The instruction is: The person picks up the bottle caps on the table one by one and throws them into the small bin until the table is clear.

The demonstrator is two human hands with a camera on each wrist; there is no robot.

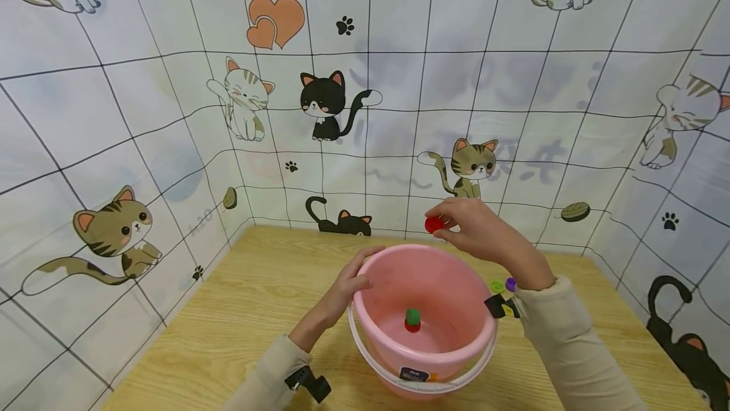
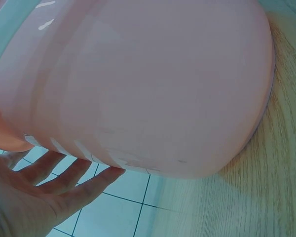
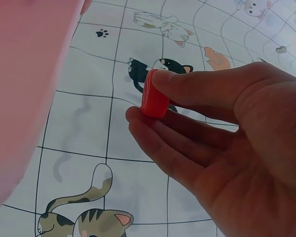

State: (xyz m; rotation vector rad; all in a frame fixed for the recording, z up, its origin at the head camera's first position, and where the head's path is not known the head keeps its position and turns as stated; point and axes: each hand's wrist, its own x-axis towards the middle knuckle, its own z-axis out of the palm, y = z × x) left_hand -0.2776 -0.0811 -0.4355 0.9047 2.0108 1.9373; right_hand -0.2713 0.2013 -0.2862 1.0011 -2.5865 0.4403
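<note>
A small red bottle cap (image 3: 156,96) is pinched between the thumb and fingers of my right hand (image 1: 470,227), held up above the far right rim of a pink bucket (image 1: 376,328). My left hand (image 1: 345,287) holds the bucket at its left side, thumb at the rim and fingers spread along the outer wall, as the left wrist view shows. Inside, on the bucket's bottom, a green piece (image 1: 413,316) overlaps a red piece (image 1: 412,327). The bucket's white handle (image 1: 422,388) hangs down at the front.
Right of the bucket, a light green cap (image 1: 497,286) and a purple cap (image 1: 511,284) lie on the wooden table (image 1: 251,284), close to the right sleeve. A tiled, cat-printed cloth (image 1: 393,82) walls in the back and both sides.
</note>
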